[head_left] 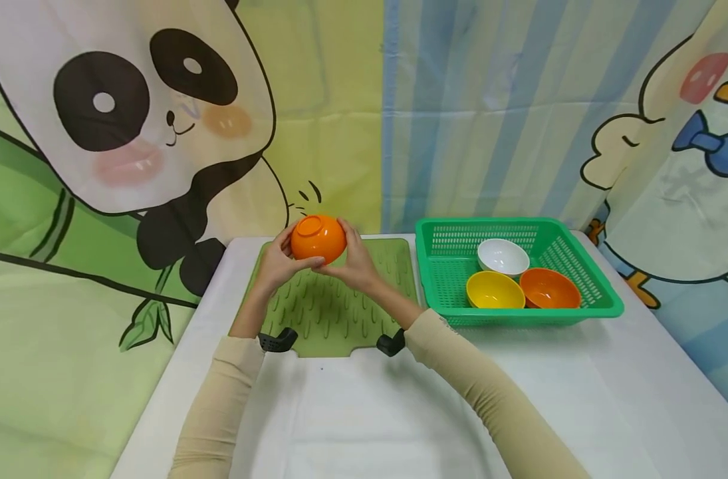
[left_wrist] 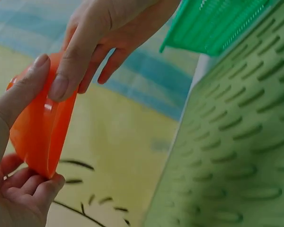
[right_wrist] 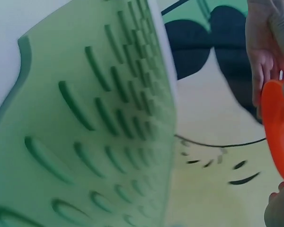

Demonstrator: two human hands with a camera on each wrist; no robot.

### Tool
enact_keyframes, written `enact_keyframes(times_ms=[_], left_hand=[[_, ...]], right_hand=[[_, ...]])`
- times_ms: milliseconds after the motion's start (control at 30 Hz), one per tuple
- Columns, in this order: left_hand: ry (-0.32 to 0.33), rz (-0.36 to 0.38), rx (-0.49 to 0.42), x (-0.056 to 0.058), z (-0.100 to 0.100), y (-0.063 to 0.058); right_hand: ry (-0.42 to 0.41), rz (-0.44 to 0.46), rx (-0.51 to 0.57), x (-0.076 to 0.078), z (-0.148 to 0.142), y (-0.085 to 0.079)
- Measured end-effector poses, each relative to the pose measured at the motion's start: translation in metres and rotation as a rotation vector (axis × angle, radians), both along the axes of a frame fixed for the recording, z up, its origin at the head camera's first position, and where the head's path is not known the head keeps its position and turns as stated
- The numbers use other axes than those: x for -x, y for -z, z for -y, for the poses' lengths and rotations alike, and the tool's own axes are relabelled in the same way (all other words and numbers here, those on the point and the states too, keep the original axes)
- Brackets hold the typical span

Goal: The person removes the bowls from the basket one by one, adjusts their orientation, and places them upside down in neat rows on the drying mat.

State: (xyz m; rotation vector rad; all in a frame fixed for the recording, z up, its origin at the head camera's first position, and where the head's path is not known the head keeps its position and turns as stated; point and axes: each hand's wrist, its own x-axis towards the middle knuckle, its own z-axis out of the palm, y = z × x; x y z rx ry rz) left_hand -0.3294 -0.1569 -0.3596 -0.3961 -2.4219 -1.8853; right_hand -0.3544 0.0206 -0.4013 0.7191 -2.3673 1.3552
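Observation:
An orange bowl (head_left: 326, 245) is held up over the far part of a green studded mat (head_left: 322, 322), tilted so its foot ring faces the head camera. My left hand (head_left: 276, 266) grips its left side, thumb on the outer wall and fingers under the rim, as the left wrist view shows on the bowl (left_wrist: 31, 120). From the other side my right hand (head_left: 354, 265) holds it, its thumb (left_wrist: 60, 85) pressed near the rim. Only the edge of the bowl (right_wrist: 276, 123) shows in the right wrist view. The bowl's inside is mostly hidden.
Right of the mat stands a green plastic basket (head_left: 444, 266). Inside it are a white bowl (head_left: 502, 256), a yellow bowl (head_left: 495, 291) and a darker orange bowl (head_left: 550, 289). A cartoon-printed curtain (head_left: 334, 120) hangs behind the white table (head_left: 352, 419).

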Motion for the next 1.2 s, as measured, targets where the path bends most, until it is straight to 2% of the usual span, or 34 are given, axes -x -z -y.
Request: enact_keyframes(times_ms=[100,300,433,600,633,833,867,1200], left_hand=[[0.012,0.031,-0.024,0.014,0.015,0.016],[-0.027,0.089,-0.022,0.042,0.041,0.059],[-0.048,0.101,-0.016,0.054,0.05,0.082],[-0.072,0.117,0.003,0.063,0.061,0.104],[-0.084,0.11,0.015,0.068,0.065,0.114],[-0.121,0.142,0.07,0.072,0.071,0.126],[-0.119,0.157,0.071,0.069,0.069,0.121],[-0.086,0.137,0.059,0.072,0.07,0.137]], right_hand=[[-0.003,0.037,-0.015,0.01,0.01,0.014],[0.015,0.094,-0.136,0.028,0.023,0.042],[0.018,0.124,-0.191,0.036,0.028,0.054],[0.015,0.176,-0.289,0.043,0.035,0.061],[0.013,0.188,-0.305,0.044,0.036,0.062],[0.004,0.233,-0.319,0.049,0.044,0.072],[0.005,0.238,-0.312,0.05,0.045,0.074],[0.007,0.266,-0.274,0.054,0.049,0.092]])
